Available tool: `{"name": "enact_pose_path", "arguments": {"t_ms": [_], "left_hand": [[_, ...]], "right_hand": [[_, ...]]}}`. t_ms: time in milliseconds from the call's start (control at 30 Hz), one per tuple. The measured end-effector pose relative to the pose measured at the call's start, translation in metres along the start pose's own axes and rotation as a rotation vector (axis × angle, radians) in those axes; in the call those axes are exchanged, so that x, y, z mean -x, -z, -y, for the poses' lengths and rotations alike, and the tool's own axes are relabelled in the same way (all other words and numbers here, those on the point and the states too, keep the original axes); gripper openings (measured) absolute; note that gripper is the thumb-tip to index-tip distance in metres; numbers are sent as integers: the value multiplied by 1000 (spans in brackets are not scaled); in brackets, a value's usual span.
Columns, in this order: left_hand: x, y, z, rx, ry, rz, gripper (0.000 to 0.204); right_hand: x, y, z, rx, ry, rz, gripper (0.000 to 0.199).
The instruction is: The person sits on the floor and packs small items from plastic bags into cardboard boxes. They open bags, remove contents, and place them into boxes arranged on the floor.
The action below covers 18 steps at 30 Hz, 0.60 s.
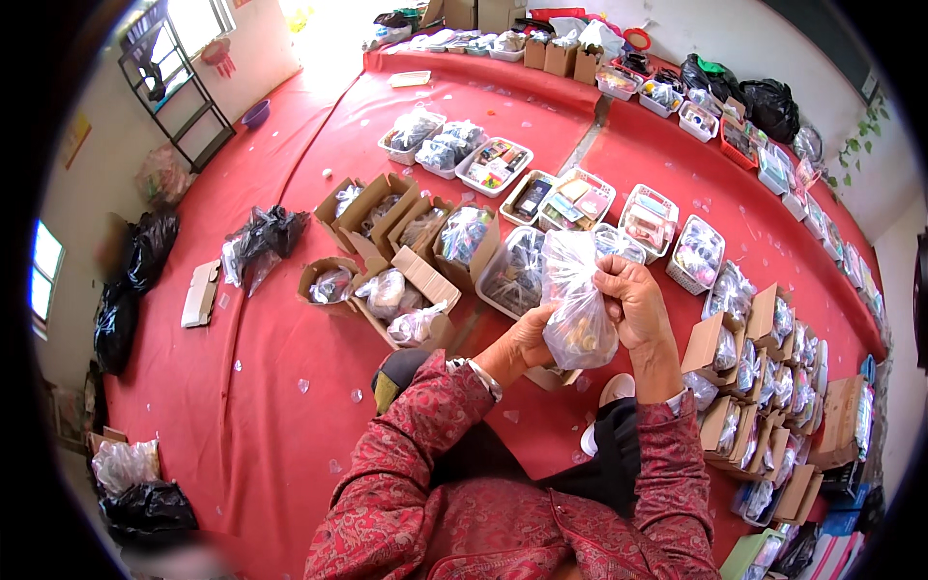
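Plainly, we risked spilling the small items: the clear plastic bag (577, 304) was thin and gathered loosely, so a slack pinch could let it sag open. Our left hand (531, 338) cupped its lower side while our right hand (633, 302) pinched its upper edge, above the red cloth (290, 338).

Clear plastic bag (576, 300) in hands; brown cartons (372, 208) behind.

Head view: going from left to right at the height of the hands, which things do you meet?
Black bags by the wall → flat cardboard piece → open cardboard boxes → left hand → clear plastic bag → right hand → small boxes in a row.
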State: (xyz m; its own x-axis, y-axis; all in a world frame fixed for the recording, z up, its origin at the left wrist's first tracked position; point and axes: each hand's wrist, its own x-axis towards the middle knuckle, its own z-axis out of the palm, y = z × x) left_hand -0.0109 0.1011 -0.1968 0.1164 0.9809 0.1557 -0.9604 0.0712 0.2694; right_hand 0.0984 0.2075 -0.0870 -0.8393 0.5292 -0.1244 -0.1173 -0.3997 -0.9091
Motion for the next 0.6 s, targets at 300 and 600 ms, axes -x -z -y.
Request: {"name": "enact_pose_path", "arguments": {"t_ms": [300, 600], "left_hand": [[-9, 16, 2, -143, -19, -251, 44], [-11, 23, 0, -256, -24, -383, 41]], "right_hand": [[-8, 10, -9, 108, -10, -49, 4], [-21, 23, -27, 157, 2, -156, 5]]}}
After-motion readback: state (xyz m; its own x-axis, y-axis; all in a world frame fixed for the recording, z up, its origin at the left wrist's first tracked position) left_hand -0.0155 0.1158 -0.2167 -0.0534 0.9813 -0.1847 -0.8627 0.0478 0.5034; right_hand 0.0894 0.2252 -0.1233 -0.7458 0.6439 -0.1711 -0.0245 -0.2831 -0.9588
